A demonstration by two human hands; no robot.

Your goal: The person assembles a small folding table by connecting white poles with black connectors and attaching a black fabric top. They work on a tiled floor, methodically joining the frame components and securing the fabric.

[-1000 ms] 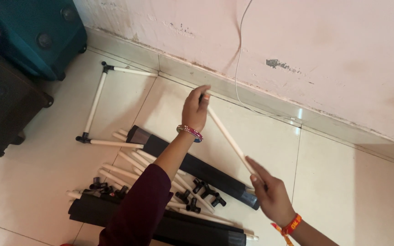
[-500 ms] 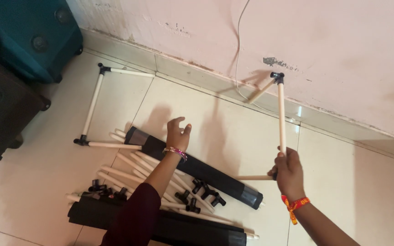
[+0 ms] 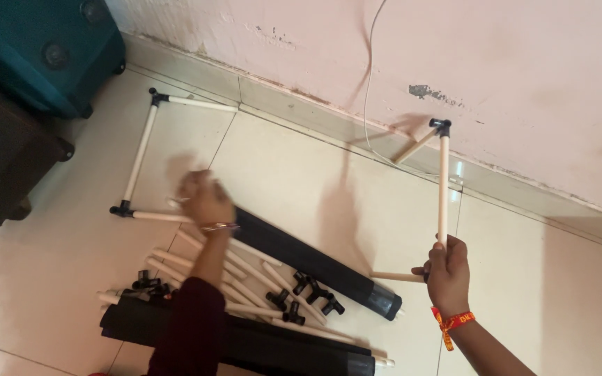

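Left hand (image 3: 205, 200) was blurry, left of the middle of the frame, and it reached down over the floor by the end of a white rod frame (image 3: 141, 150). I cannot tell if its fingers were shut on a rod or only near one. That frame lay flat on the tiles in the upper left, with black corner pieces joining its rods. Higher up in the left corner stood a teal suitcase (image 3: 43, 49), and a dark brown case (image 3: 1, 160) sat just below it at the left edge.

Under the left arm, low in the middle of the frame, lay a heap of loose white rods (image 3: 245, 278) and small black joint pieces (image 3: 308, 292). A long black roll (image 3: 315, 261) lay slanted through that heap, and another black roll (image 3: 245, 341) lay along the bottom edge.

Right hand (image 3: 447, 271) was low on the right side, its fingers wrapped tight around a bent rod piece (image 3: 443, 181). One rod of that piece stood straight up from the fist to a black corner joint (image 3: 440, 127) near the pink wall (image 3: 524, 69). A short rod stuck out from the joint, down to the left. Another rod poked out to the left from the fist. A thin white cable (image 3: 367, 83) hung down the wall.
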